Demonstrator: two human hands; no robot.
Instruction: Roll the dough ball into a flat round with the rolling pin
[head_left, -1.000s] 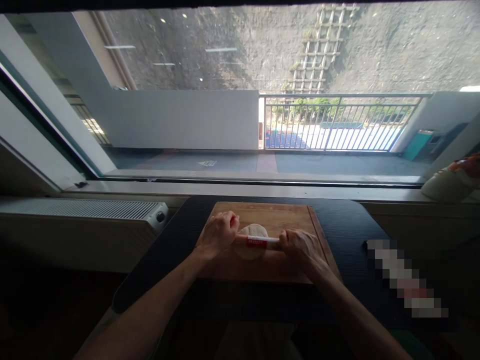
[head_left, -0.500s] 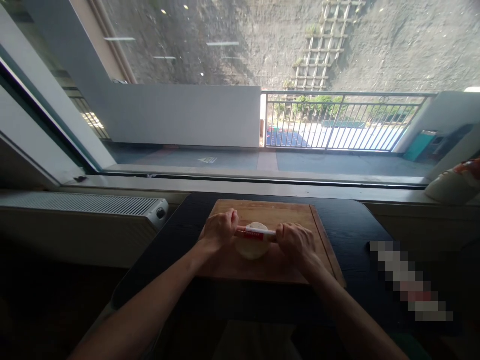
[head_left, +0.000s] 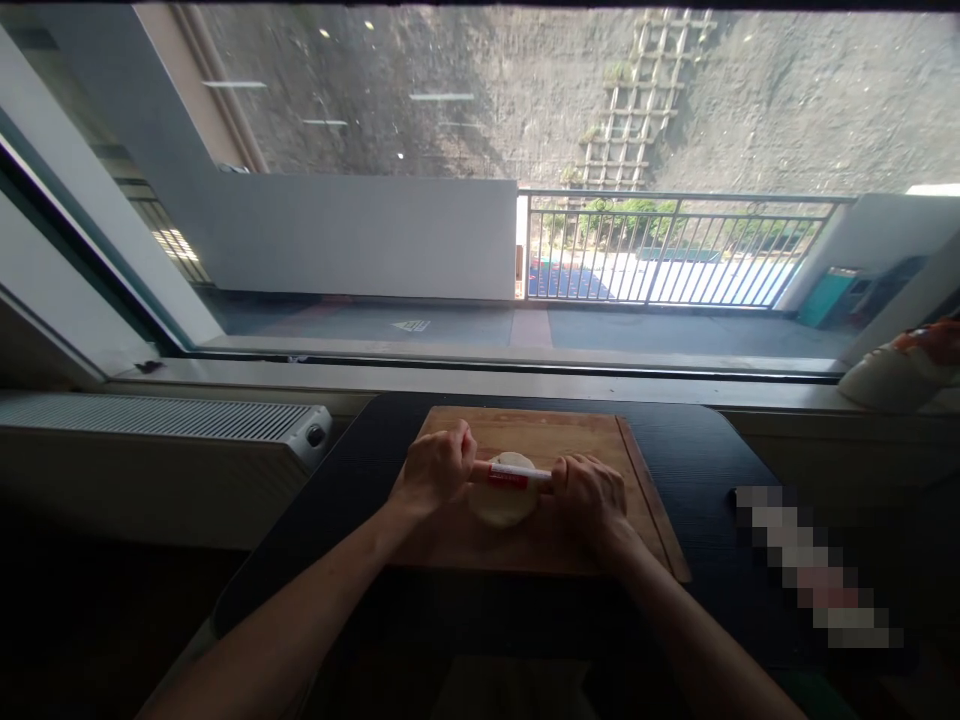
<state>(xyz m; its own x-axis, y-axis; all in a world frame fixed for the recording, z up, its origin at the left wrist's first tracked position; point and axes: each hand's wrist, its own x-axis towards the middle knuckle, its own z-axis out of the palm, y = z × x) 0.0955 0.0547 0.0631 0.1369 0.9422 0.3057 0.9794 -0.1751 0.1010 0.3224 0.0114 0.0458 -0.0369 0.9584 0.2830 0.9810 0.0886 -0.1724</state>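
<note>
Both my hands grip a slim rolling pin [head_left: 508, 475] with a red and white label, one at each end. My left hand [head_left: 439, 463] is closed round its left end, and my right hand [head_left: 590, 492] is wrapped over the right end. Under the pin lies a pale round of flattened dough [head_left: 504, 507], with the pin crossing its upper part. The dough rests on a wooden cutting board [head_left: 547, 430]. The ends of the pin are hidden inside my fingers.
The board lies on a black table [head_left: 709, 470] by a large window. A blurred-out item [head_left: 817, 570] lies on the table's right side. A white radiator [head_left: 165, 420] stands at left, and a pale rounded object [head_left: 896, 372] sits on the sill [head_left: 450, 378] at right.
The whole view has shifted slightly, with the scene sitting a little lower. The pin stays across the dough's upper part, its label turned slightly; both hands keep their hold.
</note>
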